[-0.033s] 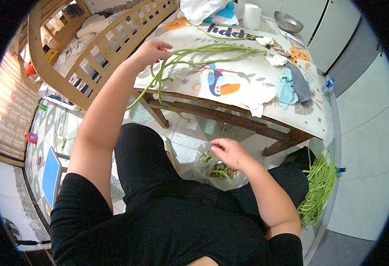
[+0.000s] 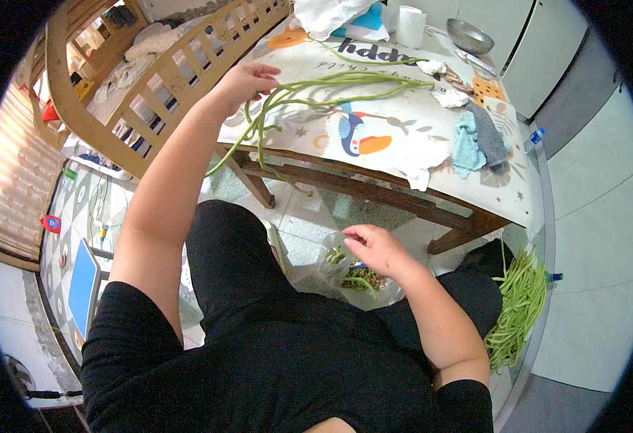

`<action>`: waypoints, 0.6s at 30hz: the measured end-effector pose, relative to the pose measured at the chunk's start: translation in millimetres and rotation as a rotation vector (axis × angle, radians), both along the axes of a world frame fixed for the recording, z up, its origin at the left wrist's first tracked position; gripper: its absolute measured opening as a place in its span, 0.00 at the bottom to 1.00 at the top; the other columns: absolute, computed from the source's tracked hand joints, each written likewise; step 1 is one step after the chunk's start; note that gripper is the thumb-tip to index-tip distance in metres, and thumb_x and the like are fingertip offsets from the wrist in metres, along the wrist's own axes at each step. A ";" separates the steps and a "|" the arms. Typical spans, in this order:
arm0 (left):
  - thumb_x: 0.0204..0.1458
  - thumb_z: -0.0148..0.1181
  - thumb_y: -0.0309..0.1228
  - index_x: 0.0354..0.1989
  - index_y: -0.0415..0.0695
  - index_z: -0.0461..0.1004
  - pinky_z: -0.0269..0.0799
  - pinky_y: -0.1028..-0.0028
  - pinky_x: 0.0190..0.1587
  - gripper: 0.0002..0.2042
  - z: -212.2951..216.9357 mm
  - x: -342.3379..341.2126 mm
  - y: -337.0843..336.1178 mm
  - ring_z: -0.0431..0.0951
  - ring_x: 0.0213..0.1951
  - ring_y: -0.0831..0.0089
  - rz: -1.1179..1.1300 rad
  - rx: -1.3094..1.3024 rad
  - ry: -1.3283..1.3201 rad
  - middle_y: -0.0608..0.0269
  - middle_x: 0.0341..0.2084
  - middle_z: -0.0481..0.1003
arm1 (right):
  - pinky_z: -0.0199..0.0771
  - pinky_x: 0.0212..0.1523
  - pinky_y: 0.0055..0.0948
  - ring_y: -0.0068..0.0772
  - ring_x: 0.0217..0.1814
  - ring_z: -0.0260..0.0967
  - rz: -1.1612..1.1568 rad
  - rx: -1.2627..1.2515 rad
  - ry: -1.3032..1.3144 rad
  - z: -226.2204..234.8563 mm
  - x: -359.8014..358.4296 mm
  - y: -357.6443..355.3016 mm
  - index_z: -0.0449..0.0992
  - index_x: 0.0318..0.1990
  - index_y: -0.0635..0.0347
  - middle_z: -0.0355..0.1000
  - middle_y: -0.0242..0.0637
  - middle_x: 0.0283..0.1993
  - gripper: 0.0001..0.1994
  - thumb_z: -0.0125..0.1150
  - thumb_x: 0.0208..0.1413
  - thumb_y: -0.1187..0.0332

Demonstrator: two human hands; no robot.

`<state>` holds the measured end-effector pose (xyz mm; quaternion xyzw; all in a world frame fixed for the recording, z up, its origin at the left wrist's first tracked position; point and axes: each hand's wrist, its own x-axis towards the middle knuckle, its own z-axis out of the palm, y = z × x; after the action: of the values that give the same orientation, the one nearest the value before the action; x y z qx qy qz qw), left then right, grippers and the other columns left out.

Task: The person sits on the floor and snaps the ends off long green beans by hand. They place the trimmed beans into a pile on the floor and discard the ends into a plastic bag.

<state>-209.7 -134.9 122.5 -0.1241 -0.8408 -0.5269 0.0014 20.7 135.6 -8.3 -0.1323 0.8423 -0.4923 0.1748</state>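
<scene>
Left hand: the left hand (image 2: 248, 78) is stretched out over the near-left part of the bench (image 2: 432, 189), fingers curled round the ends of several long green beans (image 2: 345, 85)
Long green beans: they run from that hand to the right across the printed cloth (image 2: 403, 123), while their loose ends droop over the bench edge toward the floor
Right hand: the right hand (image 2: 374, 249) is low, between the knees, fingers bent and loosely closed over a clear plastic bag (image 2: 334, 270); whether it pinches anything I cannot tell
Bag: it sits on the tiled floor in front of the person and holds short green bean pieces (image 2: 360, 278)
In the way: the wooden bench frame and its leg (image 2: 255, 189) stand between the two hands
Heap: a pile of green beans (image 2: 522, 307) lies on the floor to the person's right, well apart from the bag
On the bench: a blue rag (image 2: 466, 148), a grey rag (image 2: 491, 138), a white cup (image 2: 411, 29), a metal bowl (image 2: 469, 35) (all at the far right side)
To the left: a wooden cot (image 2: 143, 79) just beside the bench, with bedding inside
</scene>
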 end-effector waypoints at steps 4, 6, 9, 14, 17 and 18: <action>0.45 0.54 0.21 0.43 0.37 0.68 0.68 0.80 0.37 0.14 4.2 -3.6 -10.8 0.72 0.32 0.76 0.043 0.269 0.234 0.62 0.33 0.73 | 0.67 0.40 0.30 0.38 0.39 0.69 0.002 0.031 0.005 -0.3 -2.3 -3.4 0.70 0.42 0.63 0.70 0.46 0.39 0.17 0.51 0.49 0.61; 0.46 0.54 0.25 0.41 0.40 0.70 0.68 0.76 0.37 0.13 11.5 2.6 -9.7 0.72 0.32 0.72 0.046 -0.247 0.298 0.60 0.31 0.73 | 0.67 0.40 0.30 0.37 0.38 0.69 -0.002 0.042 -0.003 -0.7 -3.2 -3.6 0.70 0.42 0.63 0.70 0.46 0.38 0.16 0.51 0.49 0.61; 0.45 0.54 0.30 0.37 0.40 0.71 0.66 0.68 0.38 0.11 -2.6 -12.6 -33.1 0.71 0.34 0.62 -0.017 -0.975 0.418 0.55 0.30 0.73 | 0.67 0.40 0.29 0.36 0.39 0.68 0.024 0.069 -0.020 1.6 -3.9 -6.1 0.70 0.42 0.62 0.70 0.44 0.39 0.16 0.50 0.50 0.62; 0.44 0.55 0.33 0.32 0.41 0.72 0.67 0.69 0.35 0.10 -3.5 -16.3 -42.8 0.72 0.31 0.61 0.099 -0.869 0.493 0.57 0.24 0.73 | 0.66 0.41 0.28 0.34 0.41 0.67 0.034 0.075 -0.039 0.2 -6.0 -6.2 0.69 0.43 0.62 0.70 0.41 0.41 0.15 0.49 0.51 0.63; 0.43 0.57 0.37 0.31 0.42 0.73 0.67 0.70 0.33 0.11 -1.6 -18.2 -52.4 0.73 0.28 0.65 0.328 -0.848 0.255 0.59 0.25 0.74 | 0.66 0.41 0.28 0.33 0.41 0.67 0.023 0.082 -0.058 -3.5 -5.7 -5.4 0.69 0.43 0.62 0.70 0.41 0.40 0.15 0.49 0.51 0.63; 0.42 0.57 0.39 0.32 0.42 0.73 0.67 0.70 0.34 0.13 4.9 -16.0 -54.7 0.73 0.29 0.67 0.436 -0.764 0.233 0.60 0.26 0.74 | 0.66 0.41 0.28 0.33 0.40 0.67 0.031 0.091 -0.040 -2.3 -6.0 -4.5 0.69 0.43 0.62 0.70 0.41 0.40 0.15 0.49 0.51 0.63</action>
<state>-225.7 -189.6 127.4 0.0059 -0.9757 -0.1488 0.1609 14.6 131.1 -10.7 -0.1275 0.8580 -0.4533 0.2053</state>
